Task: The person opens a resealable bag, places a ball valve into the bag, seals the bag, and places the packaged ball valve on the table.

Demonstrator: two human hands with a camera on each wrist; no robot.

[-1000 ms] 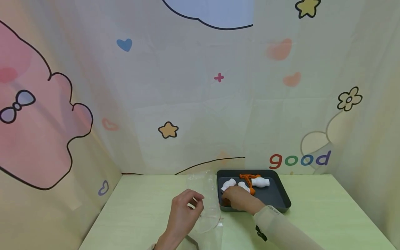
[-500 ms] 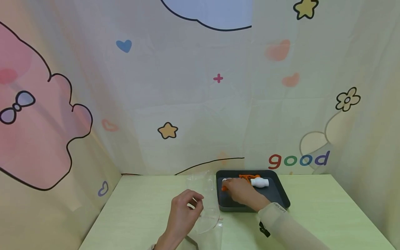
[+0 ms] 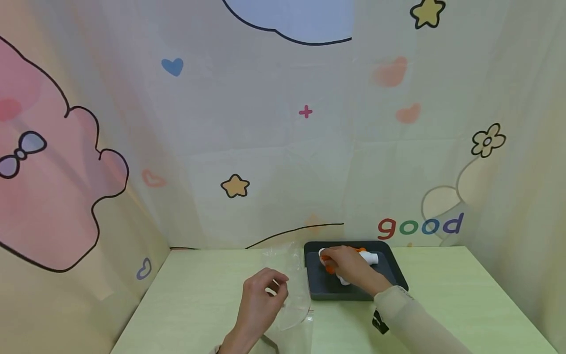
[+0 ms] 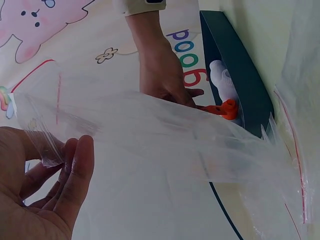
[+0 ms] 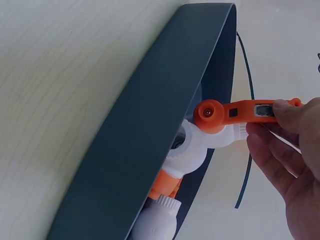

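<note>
My right hand is over the dark tray and pinches the orange lever handle of a white plastic ball valve between thumb and fingers. The valve's white body hangs below the handle at the tray wall in the right wrist view. Further white valves lie in the tray, one on its right side. Left of the tray, my left hand holds the edge of a clear zip bag with curled fingers. The bag's contents, if any, cannot be made out.
The tray stands at the back of the pale green table, close to a printed curtain. More clear plastic with a red seal line lies beside the tray. A dark bent strip shows beneath the left wrist.
My right hand has shifted away from me and a little right inside the tray, bringing a valve by its orange handle. The left hand and bag stay in place.
</note>
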